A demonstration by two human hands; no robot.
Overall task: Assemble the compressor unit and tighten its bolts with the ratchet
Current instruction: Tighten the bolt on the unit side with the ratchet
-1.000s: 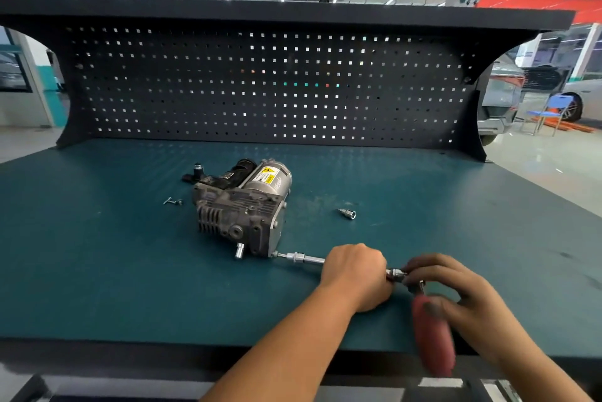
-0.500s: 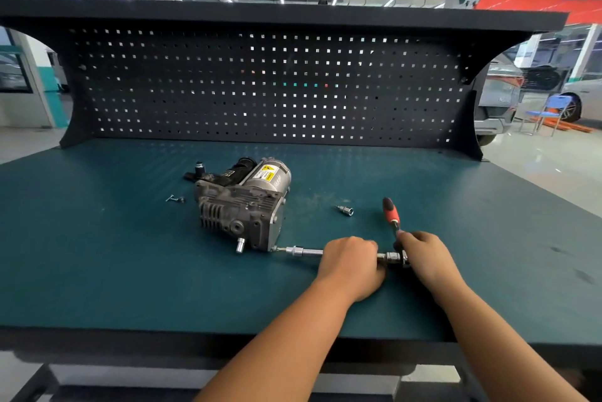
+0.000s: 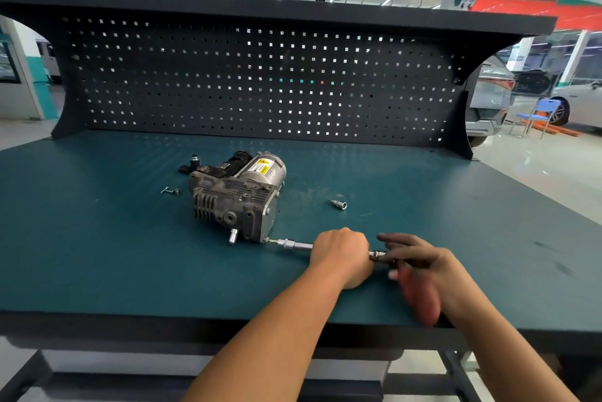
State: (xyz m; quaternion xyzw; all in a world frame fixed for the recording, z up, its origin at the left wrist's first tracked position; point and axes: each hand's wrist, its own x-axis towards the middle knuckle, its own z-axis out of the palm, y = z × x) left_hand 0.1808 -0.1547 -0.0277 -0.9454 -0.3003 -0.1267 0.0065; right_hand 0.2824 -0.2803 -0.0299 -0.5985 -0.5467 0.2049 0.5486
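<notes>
**Ratchet on the compressor's bottom corner bolt, both hands on the tool**

The compressor sits a bit left of centre in the frame, on the bench, which has a matte teal top that looks slightly rubbery. The body is rough, grimy cast metal with a finned block at the front. There's a smooth silver cylinder on the back with a yellow warning sticker on it.

The ratchet lies low along the bench. Its shiny chrome bar runs from the lower right corner of the compressor out toward the right. The left hand is curled into a fist around that bar, just below centre. The right hand is just to the right of it, with its fingers wrapped round the head end. The red handle points toward the bottom edge, blurred.

Loose bits:
- A small chrome socket lies on its side to the right of the compressor.
- A couple of screws sit to its left.
- A little black cylinder stands behind them.

A dark steel pegboard with square holes fills the upper half of the frame.
</notes>
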